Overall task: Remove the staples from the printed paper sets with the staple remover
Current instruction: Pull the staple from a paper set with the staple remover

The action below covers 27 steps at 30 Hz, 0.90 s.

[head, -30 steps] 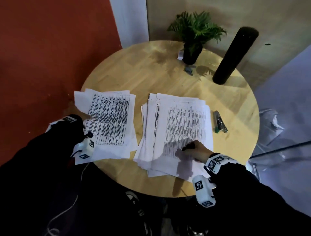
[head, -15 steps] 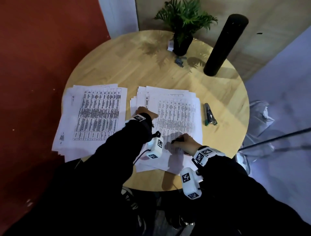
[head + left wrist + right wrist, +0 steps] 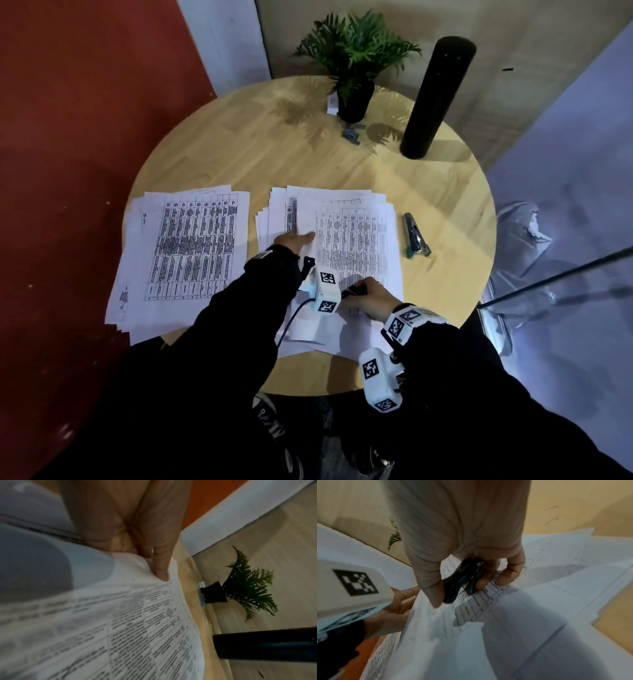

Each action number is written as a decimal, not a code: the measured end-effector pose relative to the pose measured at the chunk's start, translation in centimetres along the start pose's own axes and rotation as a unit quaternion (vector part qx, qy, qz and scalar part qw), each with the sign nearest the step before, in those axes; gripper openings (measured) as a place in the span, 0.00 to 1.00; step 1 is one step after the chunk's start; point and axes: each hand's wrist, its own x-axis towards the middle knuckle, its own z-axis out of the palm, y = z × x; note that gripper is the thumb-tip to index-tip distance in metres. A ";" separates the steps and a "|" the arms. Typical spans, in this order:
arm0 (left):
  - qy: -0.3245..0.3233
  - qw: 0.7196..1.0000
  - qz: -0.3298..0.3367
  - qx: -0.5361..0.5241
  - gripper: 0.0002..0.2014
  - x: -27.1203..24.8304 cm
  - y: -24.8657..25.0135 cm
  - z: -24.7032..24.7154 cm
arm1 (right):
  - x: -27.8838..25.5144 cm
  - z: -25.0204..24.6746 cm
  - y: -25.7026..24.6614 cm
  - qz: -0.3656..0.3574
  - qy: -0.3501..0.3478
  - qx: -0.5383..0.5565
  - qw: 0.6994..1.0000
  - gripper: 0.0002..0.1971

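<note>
Since a moment ago, the left hand (image 3: 295, 240) has crossed from the left pile of printed sheets (image 3: 185, 250) to the right pile of paper sets (image 3: 346, 240), where its straight fingers now slip under the left edge of the top set and lift it slightly. The right hand (image 3: 368, 299) sits at the near end of that same pile, thumb and fingers curled round the black staple remover (image 3: 462, 577), whose tip hangs just above the print. Whether its claws are squeezed together cannot be told. Risk lies mostly in the loose stack: a lifted sheet could drag neighbours askew or off the round wooden table (image 3: 239, 154), and, if a staple still joins the pages, pulling could tear the corner. No staple shows here. A stapler (image 3: 415, 236) lies just right of the pile; a potted plant (image 3: 354, 68) and a black cylinder (image 3: 435, 99) stand at the far side, well apart.
</note>
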 end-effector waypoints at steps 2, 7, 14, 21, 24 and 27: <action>0.013 0.998 0.052 -0.021 0.28 -0.4 0.1 0.0 | -0.7 -0.3 -0.1 -0.014 0.008 0.042 0.999 0.09; -0.014 0.971 0.233 -0.062 0.12 -3.4 2.1 -2.0 | -2.4 -4.1 -2.0 -0.010 0.148 0.270 0.951 0.07; -0.050 0.929 0.349 -0.113 0.16 -9.6 5.9 -8.1 | -5.9 -9.6 -10.0 -0.150 0.137 0.377 0.904 0.11; -0.051 0.892 0.429 -0.133 0.12 -15.4 8.4 -12.9 | -12.2 -10.9 -15.9 -0.331 0.012 0.348 0.877 0.32; -0.003 0.869 0.469 -0.158 0.07 -17.4 9.0 -14.1 | -14.2 -11.1 -17.4 -0.374 0.022 0.340 0.863 0.30; 0.145 0.812 0.529 -0.197 0.22 -18.9 10.0 -15.2 | -16.4 -11.2 -18.1 -0.401 0.011 0.322 0.857 0.30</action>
